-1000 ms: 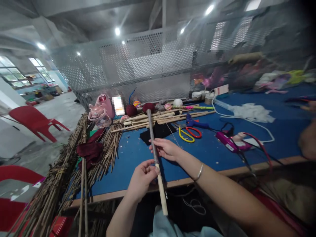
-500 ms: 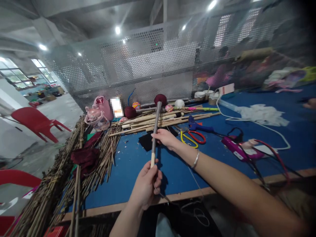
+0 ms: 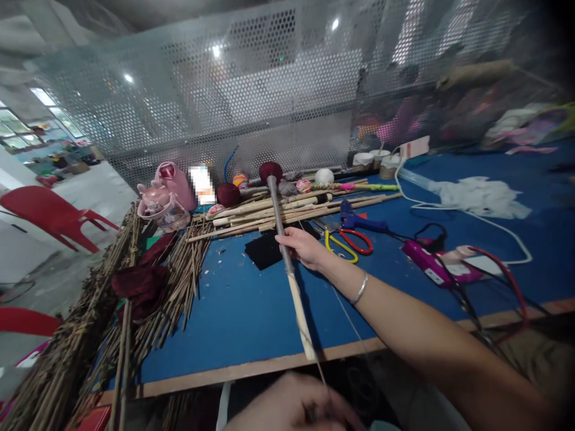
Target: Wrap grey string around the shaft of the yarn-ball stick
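Observation:
My right hand (image 3: pixel 302 246) is closed round a wooden stick (image 3: pixel 297 305). Grey wrapping covers its upper length, and the near part is bare pale wood with a strand looped round it. At the far end a dark red ball (image 3: pixel 271 172) moves along with the stick. Low in the view, my left hand (image 3: pixel 291 402) is blurred, its fingers curled. From the stick's near end, thin grey yarn (image 3: pixel 321 371) runs straight into that hand. A black cloth piece (image 3: pixel 263 250) lies beside the stick, and scissors with yellow and red handles (image 3: pixel 348 245) lie right of my right hand.
Bundled twigs (image 3: pixel 85 323) and dark red cloth (image 3: pixel 141 290) fill the left side. Loose sticks (image 3: pixel 242 218) and yarn balls lie before a perforated metal screen (image 3: pixel 291 78). A blue glue gun (image 3: pixel 359 221), purple power strip (image 3: pixel 433 263) and white cord occupy the right.
My left hand has left the stick's near end and moved down toward me, exposing the bare wood. The stick's near end has swung right. The view has shifted slightly.

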Available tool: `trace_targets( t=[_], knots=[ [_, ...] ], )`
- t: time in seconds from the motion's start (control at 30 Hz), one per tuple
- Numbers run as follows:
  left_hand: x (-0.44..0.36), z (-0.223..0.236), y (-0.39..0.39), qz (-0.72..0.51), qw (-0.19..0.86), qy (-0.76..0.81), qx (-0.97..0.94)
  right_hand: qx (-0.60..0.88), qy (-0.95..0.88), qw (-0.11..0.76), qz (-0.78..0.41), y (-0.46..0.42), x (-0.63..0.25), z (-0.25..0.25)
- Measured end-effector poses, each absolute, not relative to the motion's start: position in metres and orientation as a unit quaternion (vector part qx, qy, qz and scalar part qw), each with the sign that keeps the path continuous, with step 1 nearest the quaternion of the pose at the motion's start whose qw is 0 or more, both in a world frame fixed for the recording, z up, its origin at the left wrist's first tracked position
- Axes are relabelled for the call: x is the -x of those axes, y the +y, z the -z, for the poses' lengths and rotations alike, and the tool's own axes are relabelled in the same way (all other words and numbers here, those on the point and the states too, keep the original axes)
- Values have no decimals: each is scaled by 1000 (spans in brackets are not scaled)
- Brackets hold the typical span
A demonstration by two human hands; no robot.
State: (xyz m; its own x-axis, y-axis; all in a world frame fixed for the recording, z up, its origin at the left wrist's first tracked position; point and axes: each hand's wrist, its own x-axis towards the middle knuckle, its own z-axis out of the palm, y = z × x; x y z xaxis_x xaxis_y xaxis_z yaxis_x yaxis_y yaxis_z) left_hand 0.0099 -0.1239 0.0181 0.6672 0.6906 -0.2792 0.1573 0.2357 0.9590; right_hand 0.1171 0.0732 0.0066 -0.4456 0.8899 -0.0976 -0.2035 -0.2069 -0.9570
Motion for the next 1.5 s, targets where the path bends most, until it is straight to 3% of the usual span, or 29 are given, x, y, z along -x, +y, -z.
trace_targets(
  t=[0.1, 0.3, 0.47, 0.53, 0.63, 0.73, 0.9, 1.03, 1.17, 1.33, 1.4, 1.5],
  knots=[
    [-1, -34, -130, -190, 632, 354, -663, 342, -499, 385, -697, 73, -115, -2],
    [29, -62, -121, -273, 380, 628, -622, 330, -512, 371, -701, 74, -114, 2],
    [14, -37, -41, -427, 486, 606, -464, 334, -515, 373, -696, 72, -111, 5],
    [6, -26, -6, -464, 483, 611, -421, 332, -505, 382, -699, 71, -109, 3],
    [0, -18, 27, -388, 598, 583, -390, 360, -495, 395, -685, 69, -109, -4],
    [-1, -16, 35, -353, 718, 453, -393, 405, -514, 410, -635, 58, -118, -15],
    [4, -9, 35, -436, 703, 370, -422, 445, -494, 434, -608, -11, -152, -19],
    [6, 0, 40, -457, 707, 349, -410, 441, -539, 197, -690, -97, -171, -22],
    [3, 4, 42, -456, 718, 335, -405, 476, -675, 178, -535, -148, -166, -30],
    [2, 1, 40, -468, 729, 321, -382, 462, -798, 73, -380, -135, -167, -16],
    [3, 0, 40, -470, 731, 321, -377, 526, -755, 112, -375, -120, -179, -15],
    [4, 0, 40, -469, 727, 327, -379, 604, -634, 304, -376, -106, -199, -34]
  ],
)
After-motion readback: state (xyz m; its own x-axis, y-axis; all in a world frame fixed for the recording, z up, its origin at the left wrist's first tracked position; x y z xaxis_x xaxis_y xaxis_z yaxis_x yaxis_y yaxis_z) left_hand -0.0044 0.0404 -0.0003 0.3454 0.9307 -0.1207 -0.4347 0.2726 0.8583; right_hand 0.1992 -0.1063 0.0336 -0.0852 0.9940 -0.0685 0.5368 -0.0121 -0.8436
